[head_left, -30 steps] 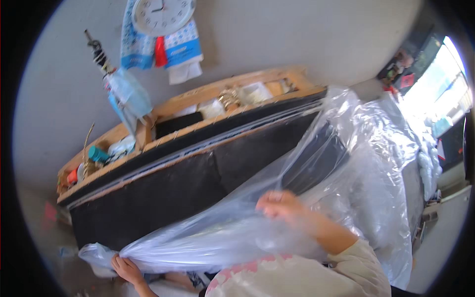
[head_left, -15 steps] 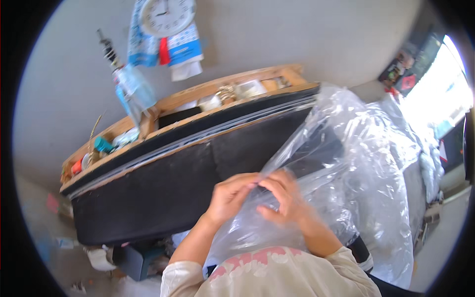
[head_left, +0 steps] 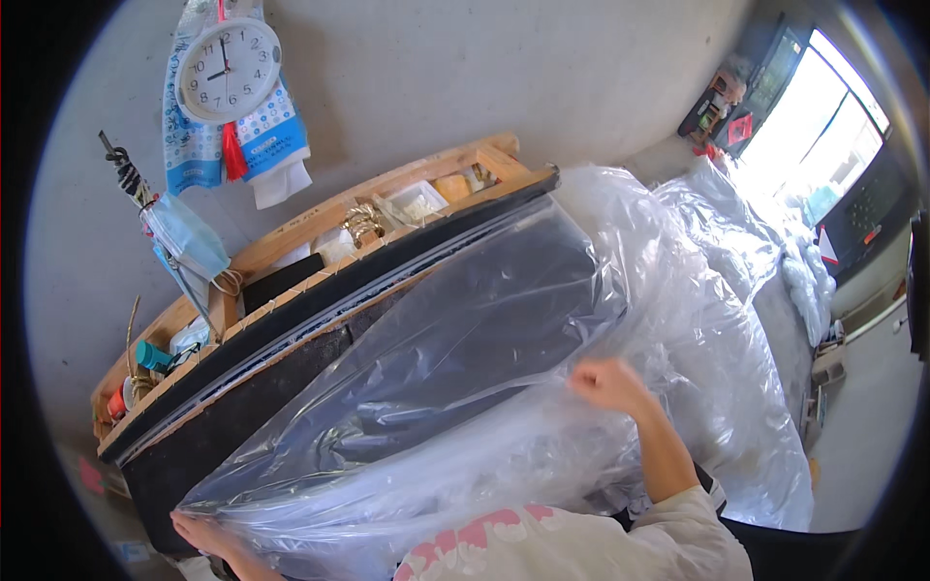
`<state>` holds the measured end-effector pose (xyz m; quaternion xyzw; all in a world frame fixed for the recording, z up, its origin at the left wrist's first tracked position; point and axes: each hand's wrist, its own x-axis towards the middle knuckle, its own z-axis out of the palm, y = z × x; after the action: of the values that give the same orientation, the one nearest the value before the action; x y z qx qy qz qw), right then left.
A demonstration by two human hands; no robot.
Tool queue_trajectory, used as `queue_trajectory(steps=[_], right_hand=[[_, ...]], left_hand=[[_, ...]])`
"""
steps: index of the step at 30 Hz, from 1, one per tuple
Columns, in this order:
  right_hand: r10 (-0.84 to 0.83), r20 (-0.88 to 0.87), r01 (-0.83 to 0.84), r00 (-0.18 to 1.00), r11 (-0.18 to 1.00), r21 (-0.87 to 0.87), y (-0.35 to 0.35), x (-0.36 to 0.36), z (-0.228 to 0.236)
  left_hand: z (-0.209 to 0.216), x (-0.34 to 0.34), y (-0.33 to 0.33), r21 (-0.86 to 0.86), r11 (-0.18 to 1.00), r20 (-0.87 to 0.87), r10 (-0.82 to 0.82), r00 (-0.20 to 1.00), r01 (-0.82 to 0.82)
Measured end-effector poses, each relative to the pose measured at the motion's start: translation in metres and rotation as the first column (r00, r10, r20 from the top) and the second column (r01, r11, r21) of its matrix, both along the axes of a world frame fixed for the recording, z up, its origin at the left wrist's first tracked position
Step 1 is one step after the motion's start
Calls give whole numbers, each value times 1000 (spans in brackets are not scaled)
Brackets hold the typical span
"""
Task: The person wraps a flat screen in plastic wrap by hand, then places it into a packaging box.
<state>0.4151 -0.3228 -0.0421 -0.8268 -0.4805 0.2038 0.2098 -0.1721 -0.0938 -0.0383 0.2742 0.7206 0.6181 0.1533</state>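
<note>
A large sheet of clear plastic (head_left: 455,320) lies stretched over a long black padded panel (head_left: 184,474). At the lower left, my left hand (head_left: 201,535) pinches a gathered corner of the sheet near the panel's end. My right hand (head_left: 612,387) is closed in a fist at the sheet, right of the middle, with folds running to its fingers; slight blur softens its outline. Between the two hands the plastic is pulled into long creases. More crumpled plastic (head_left: 717,349) heaps up on the right.
Behind the panel runs a wooden frame (head_left: 387,189) with compartments holding a coiled rope (head_left: 363,223), a teal-capped item (head_left: 152,356) and boxes. A round clock (head_left: 230,70) and blue-white packets hang on the wall. A face mask (head_left: 189,232) hangs at the left. A bright window (head_left: 823,116) stands far right.
My hands were together at the middle; the left has moved far down and left, drawing the plastic across the black panel. My right hand has shifted slightly right. The view has turned.
</note>
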Motion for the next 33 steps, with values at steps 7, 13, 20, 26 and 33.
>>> queue_trajectory(steps=[7,13,20,26,33], right_hand=[[299,610,-448,734,888,104,112,-4,7],[-12,441,-112,898,961,254,126,-48,47],[292,28,-239,956,719,652,164,-71,114],[918,61,-657,393,233,716,190,-279,131],[867,-488,-987,104,150,57,179,-303,57]], left_hand=[[-27,-26,102,-57,979,-574,-190,796,193],[-82,-240,57,-28,998,-992,-34,120,50],[-2,-44,61,-40,998,-528,-54,847,38],[-34,-91,57,123,980,-153,-137,979,156],[-38,-87,62,160,961,-235,-187,954,227]])
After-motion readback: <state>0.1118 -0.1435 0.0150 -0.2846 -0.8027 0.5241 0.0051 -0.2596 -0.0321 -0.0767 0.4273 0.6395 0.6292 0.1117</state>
